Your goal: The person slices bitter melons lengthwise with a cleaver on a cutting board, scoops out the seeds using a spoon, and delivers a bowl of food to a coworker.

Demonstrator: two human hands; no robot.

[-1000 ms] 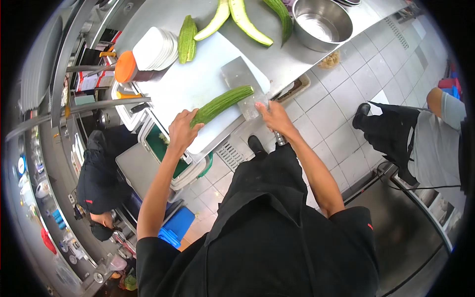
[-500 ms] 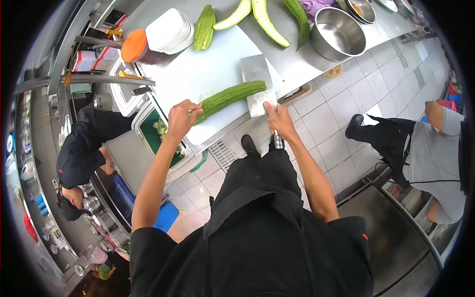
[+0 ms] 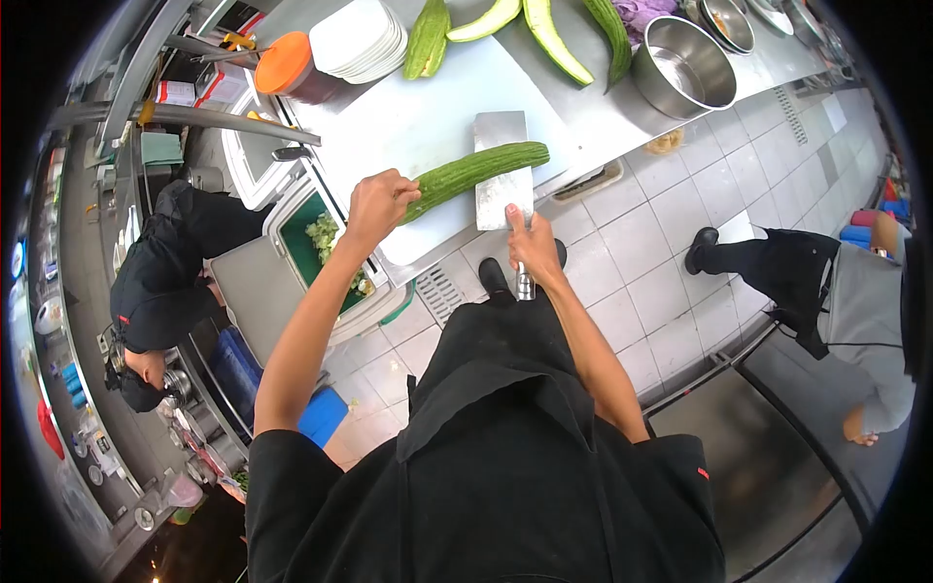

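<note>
A long green ridged gourd (image 3: 476, 169) lies slantwise over the white cutting board (image 3: 389, 121). My left hand (image 3: 381, 206) has its fingers closed round the gourd's near left end. My right hand (image 3: 533, 248) grips the handle of a wide cleaver (image 3: 503, 199). The cleaver's flat blade is under the gourd, showing on both sides of it towards the right end. Beyond the board are a whole-looking gourd piece (image 3: 427, 41), two pale cut pieces, one at the left (image 3: 485, 19) and one curved (image 3: 552, 44), and another green piece (image 3: 609, 41).
A steel pot (image 3: 683, 68) stands right of the gourds. Stacked white plates (image 3: 358, 41) and an orange-lidded tub (image 3: 284, 63) are at the back left. An open bin (image 3: 309, 228) with green scraps sits left of my left hand. One person bends at far left; another stands right.
The view has shifted, so the board and pot appear moved. The gourd's right end lies flatter, and the cleaver blade is turned more upright in view. Both hands keep their holds.
</note>
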